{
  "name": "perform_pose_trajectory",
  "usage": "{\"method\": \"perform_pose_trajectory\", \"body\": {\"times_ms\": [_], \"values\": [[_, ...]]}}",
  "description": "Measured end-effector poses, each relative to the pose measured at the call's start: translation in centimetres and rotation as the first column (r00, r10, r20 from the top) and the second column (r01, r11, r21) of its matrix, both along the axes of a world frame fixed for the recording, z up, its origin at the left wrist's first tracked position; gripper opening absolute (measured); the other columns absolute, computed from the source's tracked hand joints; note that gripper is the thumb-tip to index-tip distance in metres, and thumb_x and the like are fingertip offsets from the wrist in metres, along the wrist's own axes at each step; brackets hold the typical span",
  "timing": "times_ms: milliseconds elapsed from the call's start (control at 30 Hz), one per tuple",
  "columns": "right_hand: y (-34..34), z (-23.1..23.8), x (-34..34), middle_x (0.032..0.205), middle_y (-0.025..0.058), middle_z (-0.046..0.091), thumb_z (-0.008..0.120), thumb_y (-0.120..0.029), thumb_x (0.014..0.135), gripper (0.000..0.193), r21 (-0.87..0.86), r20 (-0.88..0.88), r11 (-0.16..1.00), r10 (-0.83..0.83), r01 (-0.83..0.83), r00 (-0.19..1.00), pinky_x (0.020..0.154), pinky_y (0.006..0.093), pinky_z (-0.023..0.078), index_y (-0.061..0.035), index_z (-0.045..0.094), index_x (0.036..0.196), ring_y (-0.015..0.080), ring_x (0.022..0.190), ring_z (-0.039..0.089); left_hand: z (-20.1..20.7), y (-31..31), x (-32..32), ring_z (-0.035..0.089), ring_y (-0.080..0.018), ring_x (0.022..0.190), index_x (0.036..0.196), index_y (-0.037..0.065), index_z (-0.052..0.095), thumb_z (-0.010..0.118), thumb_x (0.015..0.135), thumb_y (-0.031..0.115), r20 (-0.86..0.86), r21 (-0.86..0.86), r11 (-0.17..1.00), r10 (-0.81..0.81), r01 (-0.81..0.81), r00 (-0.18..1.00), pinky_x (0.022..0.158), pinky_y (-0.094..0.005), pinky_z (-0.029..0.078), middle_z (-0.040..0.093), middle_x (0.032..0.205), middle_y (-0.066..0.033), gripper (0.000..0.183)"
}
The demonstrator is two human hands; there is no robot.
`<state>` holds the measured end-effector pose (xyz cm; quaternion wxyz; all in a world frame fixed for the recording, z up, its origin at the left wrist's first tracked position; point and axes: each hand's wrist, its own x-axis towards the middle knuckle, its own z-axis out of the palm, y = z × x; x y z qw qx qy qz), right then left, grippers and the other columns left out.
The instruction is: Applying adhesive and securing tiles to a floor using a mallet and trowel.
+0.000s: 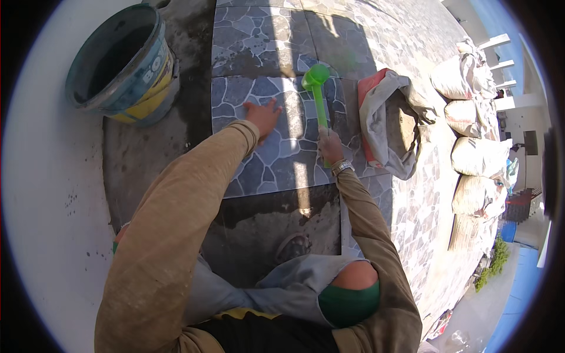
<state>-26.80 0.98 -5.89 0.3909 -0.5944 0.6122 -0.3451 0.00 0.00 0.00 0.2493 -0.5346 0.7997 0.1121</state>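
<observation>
My left hand [264, 118] rests on a grey stone-patterned tile [244, 89] with pale joint lines, its fingers spread. To its right, my right hand [331, 146] is wrapped round the handle of a bright green mallet [318, 99]. The round mallet head points away from me, over the tile's far part near a joint; whether it touches the surface I cannot tell. A strip of sunlight crosses the tile between my hands. On the near side, the tile's edge borders bare, dark, damp-looking ground [265, 222].
A large bucket [138, 82] with a yellow band stands at the far left beside a white wall [47, 194]. An open sack [382, 120] lies right of my right hand. Several filled sacks [478, 154] line the right side. My knee [353, 294] is close below.
</observation>
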Motion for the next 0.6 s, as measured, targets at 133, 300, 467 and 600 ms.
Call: {"method": "perform_pose_trajectory", "body": {"times_ms": [133,300,467,600], "values": [[1.0,5.7,2.5,0.059,0.0023,0.050,0.051,-0.039,0.101,0.040,0.195,0.186,0.979,-0.095,0.058,0.978,0.044,0.0344,0.039,-0.0035,0.057,0.084,0.0144,0.046,0.049,-0.9,0.6,1.1,0.061,-0.0366,0.124,0.163,0.019,0.014,0.095,0.060,0.037,-0.007,0.007,1.000,0.026,-0.026,1.000,0.098,-0.0669,0.044,0.007,0.170,-0.0107,0.132],[0.5,3.1,-0.8,0.059,0.0039,0.053,0.052,-0.035,0.102,0.040,-0.054,0.126,0.989,-0.130,0.137,0.983,0.048,0.0378,0.042,-0.0015,0.059,0.081,0.0152,0.047,0.052,0.4,-0.2,-0.9,0.062,-0.0358,0.123,0.163,0.019,0.014,0.095,0.060,0.036,-0.021,-0.020,1.000,0.007,-0.008,1.000,0.098,-0.0659,0.044,0.007,0.170,-0.0100,0.132],[0.2,6.3,0.7,0.059,0.0035,0.052,0.052,-0.034,0.102,0.038,0.130,0.084,0.989,-0.083,0.072,0.993,0.051,0.0377,0.044,-0.0017,0.059,0.083,0.0154,0.052,0.054,0.5,0.6,0.4,0.057,-0.0337,0.130,0.161,0.021,0.021,0.095,0.060,0.023,-0.089,0.027,0.997,0.076,-0.074,0.993,0.100,-0.0703,0.040,0.011,0.169,-0.0099,0.125],[1.6,5.8,1.1,0.059,0.0041,0.053,0.053,-0.034,0.101,0.037,0.113,0.237,0.989,-0.115,0.090,0.965,0.051,0.0367,0.044,-0.0021,0.060,0.083,0.0143,0.053,0.055,0.5,0.3,-0.1,0.057,-0.0337,0.129,0.161,0.021,0.021,0.095,0.061,0.024,-0.080,0.008,0.998,0.055,-0.055,0.995,0.101,-0.0697,0.040,0.011,0.169,-0.0100,0.124]]}}
